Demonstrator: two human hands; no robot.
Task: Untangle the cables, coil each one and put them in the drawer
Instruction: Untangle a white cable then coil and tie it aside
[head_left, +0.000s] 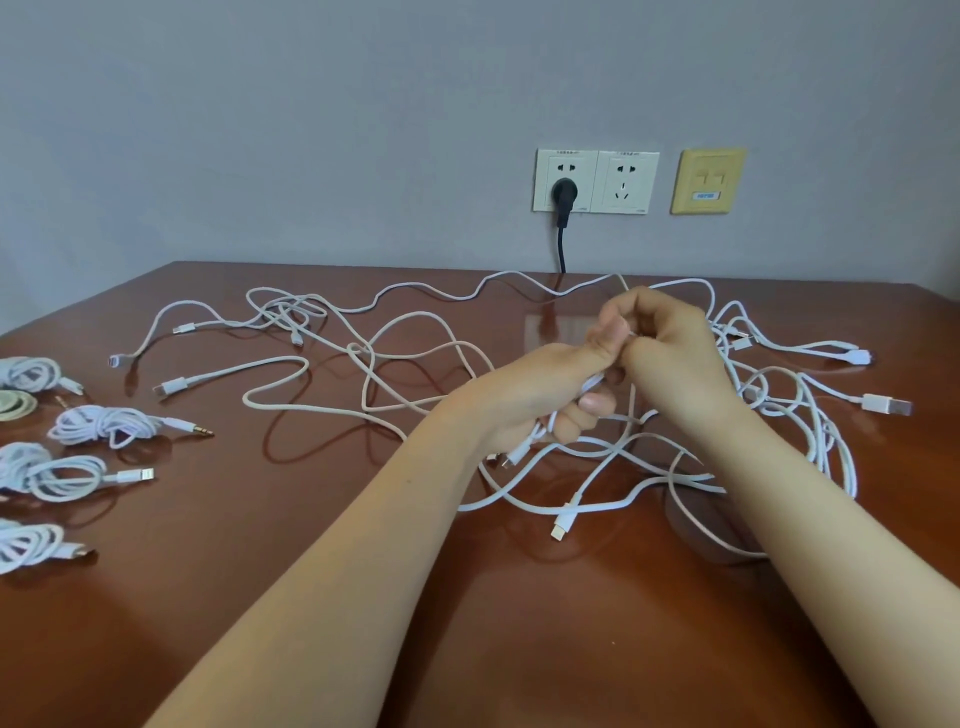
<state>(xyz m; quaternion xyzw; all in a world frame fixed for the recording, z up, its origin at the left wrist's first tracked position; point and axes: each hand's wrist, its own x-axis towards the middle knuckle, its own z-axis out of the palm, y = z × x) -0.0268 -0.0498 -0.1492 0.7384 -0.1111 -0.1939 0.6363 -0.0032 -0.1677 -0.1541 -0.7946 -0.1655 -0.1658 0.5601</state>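
Note:
A tangle of several white cables (395, 358) sprawls over the middle and right of the brown table (467, 623). My left hand (540, 395) is raised above the tangle, fingers curled round a white cable whose plug end hangs below the fist. My right hand (670, 343) meets it from the right and pinches the same cable at the left thumb. Several coiled white cables (104, 426) lie in a column at the table's left edge. No drawer is in view.
On the grey wall behind, a black plug (563, 195) sits in a double socket, its cord dropping behind the table. A yellow wall plate (706, 181) is to its right. A USB plug (885, 404) lies at the far right.

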